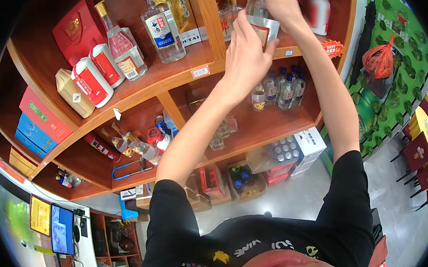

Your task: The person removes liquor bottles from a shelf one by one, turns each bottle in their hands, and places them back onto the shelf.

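A clear glass bottle [257,7] with a pale label is held up in front of the upper right shelf. My right hand [280,6] grips its upper part from the right. Around the lower part, my left hand [248,51] has its fingers along one side and its thumb on the other. The bottle's top runs out of the picture. Behind my hands stand small clear bottles [233,10] on the same shelf. A white jug with a red label [320,13] is to the right of my right hand.
Left of an upright divider [210,19] stand a blue-capped bottle [162,30], a gold-capped bottle [127,45] and red-and-white canisters [91,82]. Several bottles [285,90] fill the shelf below. Cartons [308,144] rest on the floor. A red bag [378,61] hangs at the right.
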The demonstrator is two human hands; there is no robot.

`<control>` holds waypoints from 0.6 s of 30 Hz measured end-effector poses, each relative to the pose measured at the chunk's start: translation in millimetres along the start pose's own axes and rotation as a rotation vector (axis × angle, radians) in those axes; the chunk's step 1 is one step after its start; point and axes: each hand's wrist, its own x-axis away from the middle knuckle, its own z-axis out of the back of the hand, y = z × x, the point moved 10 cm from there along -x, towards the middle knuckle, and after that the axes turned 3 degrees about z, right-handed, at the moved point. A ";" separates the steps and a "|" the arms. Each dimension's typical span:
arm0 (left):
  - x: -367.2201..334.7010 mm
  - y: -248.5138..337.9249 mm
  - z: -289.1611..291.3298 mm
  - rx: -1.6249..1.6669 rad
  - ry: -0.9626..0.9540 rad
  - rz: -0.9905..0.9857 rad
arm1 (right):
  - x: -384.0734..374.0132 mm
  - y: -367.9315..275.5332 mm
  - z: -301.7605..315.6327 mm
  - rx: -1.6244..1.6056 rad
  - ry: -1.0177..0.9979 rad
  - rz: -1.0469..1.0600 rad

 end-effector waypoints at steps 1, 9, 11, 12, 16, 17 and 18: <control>-4.2 -17.4 -11.5 -0.023 -0.006 0.034 | -7.5 16.9 -3.4 0.059 0.017 -0.001; -24.7 -47.6 -55.8 -0.237 -0.082 0.135 | -39.4 82.3 1.8 0.047 -0.045 -0.118; -22.5 -51.6 -61.0 -0.270 -0.090 0.154 | -44.4 91.4 4.0 0.240 -0.048 -0.108; -20.2 -53.8 -62.5 -0.304 -0.084 0.164 | -45.7 93.7 1.4 0.258 -0.047 -0.096; -18.0 -55.8 -64.6 -0.349 -0.077 0.187 | -54.5 105.0 1.2 0.418 -0.063 -0.086; -19.2 -55.8 -64.7 -0.350 -0.083 0.192 | -56.0 109.1 0.4 0.369 -0.064 -0.081; -20.0 -55.2 -67.7 -0.325 -0.100 0.214 | -57.5 114.9 3.7 0.328 -0.065 -0.077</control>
